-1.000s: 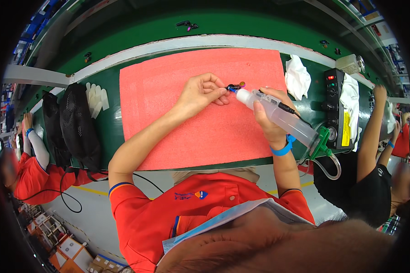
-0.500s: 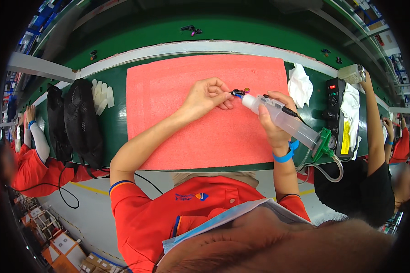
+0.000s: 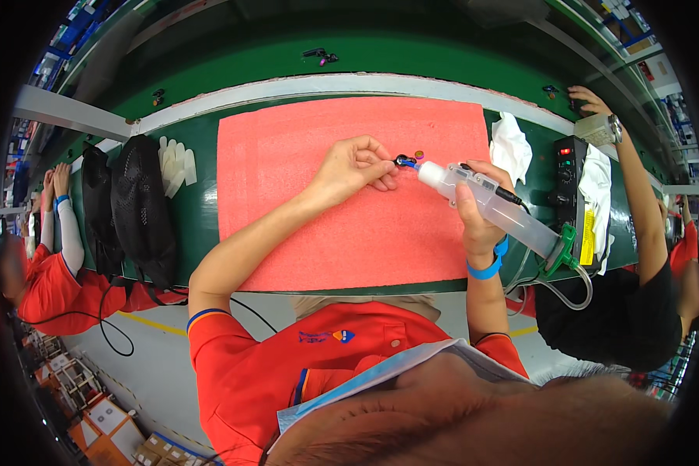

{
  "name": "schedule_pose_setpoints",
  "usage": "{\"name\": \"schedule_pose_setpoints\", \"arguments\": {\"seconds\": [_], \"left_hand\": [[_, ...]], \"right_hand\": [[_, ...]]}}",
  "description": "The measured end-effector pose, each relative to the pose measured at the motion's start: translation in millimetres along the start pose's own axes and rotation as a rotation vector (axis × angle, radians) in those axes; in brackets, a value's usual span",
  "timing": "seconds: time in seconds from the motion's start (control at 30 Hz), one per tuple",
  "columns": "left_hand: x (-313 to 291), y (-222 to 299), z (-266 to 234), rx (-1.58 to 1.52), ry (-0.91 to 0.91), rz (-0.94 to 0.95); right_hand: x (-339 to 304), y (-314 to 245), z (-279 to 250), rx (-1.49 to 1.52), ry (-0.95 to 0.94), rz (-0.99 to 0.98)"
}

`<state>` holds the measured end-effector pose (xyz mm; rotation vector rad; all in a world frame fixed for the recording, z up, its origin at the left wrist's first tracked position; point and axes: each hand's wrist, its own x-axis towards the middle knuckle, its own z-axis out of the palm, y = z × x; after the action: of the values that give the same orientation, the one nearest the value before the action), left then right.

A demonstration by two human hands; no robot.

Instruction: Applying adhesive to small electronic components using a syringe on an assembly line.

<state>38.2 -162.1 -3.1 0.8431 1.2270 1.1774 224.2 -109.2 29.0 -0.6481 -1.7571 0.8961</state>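
My left hand (image 3: 357,167) is closed in a pinch over the pink foam mat, its fingertips on a small glossy black part (image 3: 404,161) whose exact kind is too small to make out. My right hand (image 3: 478,213) wraps around a translucent dispensing syringe (image 3: 520,224) with a green cap and an air hose at its back end. The syringe lies tilted, its blue needle (image 3: 412,164) pointing left at the black part; whether they touch cannot be seen. Just beyond the part rests a small round brownish piece (image 3: 420,154).
Right of the pink foam mat (image 3: 326,248) are crumpled white tissue (image 3: 510,147), a black dispenser controller (image 3: 568,179) and a jar (image 3: 596,130). Black mesh bags (image 3: 141,206) and pale finger cots (image 3: 177,165) lie left. Behind runs a green belt (image 3: 233,62) with small parts. Co-workers sit on both sides.
My right hand has drawn the syringe slightly right and back, showing more of the blue needle. My left hand keeps its place. The right co-worker's hand now reaches toward the belt.
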Motion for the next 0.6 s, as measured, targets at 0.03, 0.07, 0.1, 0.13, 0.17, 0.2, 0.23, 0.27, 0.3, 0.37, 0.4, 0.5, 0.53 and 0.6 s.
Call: {"name": "schedule_pose_setpoints", "arguments": {"seconds": [0.03,0.07,0.1,0.13,0.17,0.2,0.23,0.27,0.3,0.37,0.4,0.5,0.53,0.6], "left_hand": [[0,0,0,0.000,0.000,0.001],[0,0,-1,-0.017,0.005,-0.012],[-1,-1,-2,-0.034,0.009,-0.024],[0,0,-2,-0.051,0.011,-0.036],[-1,2,-3,-0.051,0.011,-0.036],[-1,6,-5,-0.064,-0.059,-0.048],[-1,9,-8,-0.077,-0.128,-0.060],[-1,11,-10,-0.091,-0.198,-0.072],[0,10,-11,-0.092,-0.196,-0.073],[1,7,-12,-0.002,-0.222,0.006],[2,5,-12,0.042,-0.236,0.045],[2,7,-11,0.056,-0.129,-0.008],[2,8,-10,0.064,-0.076,-0.034],[2,8,-8,0.053,-0.062,-0.039]], "right_hand": [[-1,-1,0,0.000,0.000,-0.001],[-2,-2,-1,0.029,0.016,0.039],[-4,-4,-2,0.059,0.032,0.080],[-5,-5,-3,0.086,0.050,0.120],[-5,-4,-3,0.085,0.050,0.119],[-5,-1,-4,0.104,0.106,0.080],[-5,2,-4,0.123,0.161,0.040],[-6,5,-5,0.142,0.217,0.001],[-7,7,-6,0.143,0.215,0.002],[-8,12,-11,0.150,0.193,-0.009],[-8,14,-12,0.152,0.182,-0.014],[-7,12,-13,0.056,0.102,-0.097],[-6,11,-13,0.008,0.062,-0.139],[-4,8,-12,-0.015,0.029,-0.152]]}}
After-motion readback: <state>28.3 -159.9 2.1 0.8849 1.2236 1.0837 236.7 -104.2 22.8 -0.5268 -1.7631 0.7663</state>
